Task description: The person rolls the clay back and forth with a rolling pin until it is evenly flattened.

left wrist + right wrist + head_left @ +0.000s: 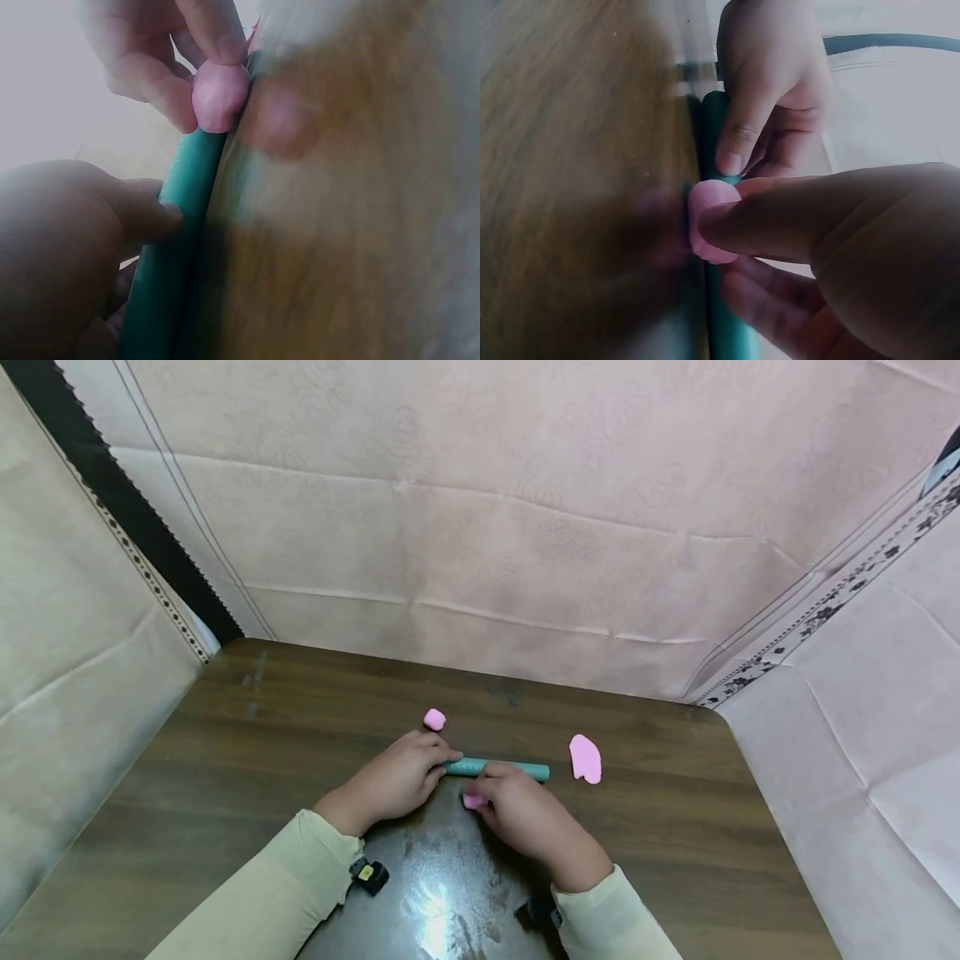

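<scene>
A teal rod (536, 772) lies crosswise in front of me on the table, at the far edge of a shiny dark board. My left hand (401, 774) grips its left part, the thumb (161, 217) on the near side and the other fingers partly hidden behind. Between thumb and fingers, my right hand (528, 810) pinches a pink lump of what looks like modelling clay (474, 801). In both wrist views this pink lump (709, 196) is right beside the rod; whether they touch I cannot tell.
A small pink lump (434, 719) sits beyond my left hand. A flattened pink piece (585, 759) lies to the right of the rod. The shiny board (420, 877) is under my hands on the brown wooden table (247, 760). Pale cloth (480, 527) hangs around the table.
</scene>
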Motion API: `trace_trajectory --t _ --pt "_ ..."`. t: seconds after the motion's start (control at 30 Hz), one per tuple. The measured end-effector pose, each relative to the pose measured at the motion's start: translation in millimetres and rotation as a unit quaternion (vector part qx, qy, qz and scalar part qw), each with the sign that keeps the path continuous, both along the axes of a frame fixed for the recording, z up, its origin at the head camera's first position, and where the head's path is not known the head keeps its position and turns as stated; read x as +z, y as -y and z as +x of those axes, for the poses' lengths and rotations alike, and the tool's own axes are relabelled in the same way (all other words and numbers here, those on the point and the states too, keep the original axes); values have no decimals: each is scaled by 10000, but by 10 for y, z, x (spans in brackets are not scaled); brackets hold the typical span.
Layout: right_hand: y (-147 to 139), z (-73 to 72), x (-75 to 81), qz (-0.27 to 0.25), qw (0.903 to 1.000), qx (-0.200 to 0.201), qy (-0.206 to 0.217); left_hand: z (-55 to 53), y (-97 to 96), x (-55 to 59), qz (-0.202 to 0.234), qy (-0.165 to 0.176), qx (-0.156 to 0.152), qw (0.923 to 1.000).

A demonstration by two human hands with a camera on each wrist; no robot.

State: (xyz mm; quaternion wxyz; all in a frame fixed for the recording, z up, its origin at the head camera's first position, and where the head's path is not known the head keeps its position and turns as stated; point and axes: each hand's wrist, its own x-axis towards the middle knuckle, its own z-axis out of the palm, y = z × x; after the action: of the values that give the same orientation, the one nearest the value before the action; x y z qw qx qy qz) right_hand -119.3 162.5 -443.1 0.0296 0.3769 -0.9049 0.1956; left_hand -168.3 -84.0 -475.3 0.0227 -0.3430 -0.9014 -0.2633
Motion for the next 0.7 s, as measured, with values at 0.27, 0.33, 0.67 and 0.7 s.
trace_trajectory --t 0.27,0.33,0.67,0.7 --pt "-191 -47 91 -215 9970 -630 392 24 -21 -4 -25 86 53 9999" --pt "-244 -81 69 -105 9952 -942 237 35 -29 -7 -15 131 95 9999" --pt "-336 -151 -111 739 9839 -1616 202 49 -26 1 -115 245 258 9993" --pt "-334 -156 -113 723 9840 -1618 163 45 -24 -2 -170 208 284 9992"
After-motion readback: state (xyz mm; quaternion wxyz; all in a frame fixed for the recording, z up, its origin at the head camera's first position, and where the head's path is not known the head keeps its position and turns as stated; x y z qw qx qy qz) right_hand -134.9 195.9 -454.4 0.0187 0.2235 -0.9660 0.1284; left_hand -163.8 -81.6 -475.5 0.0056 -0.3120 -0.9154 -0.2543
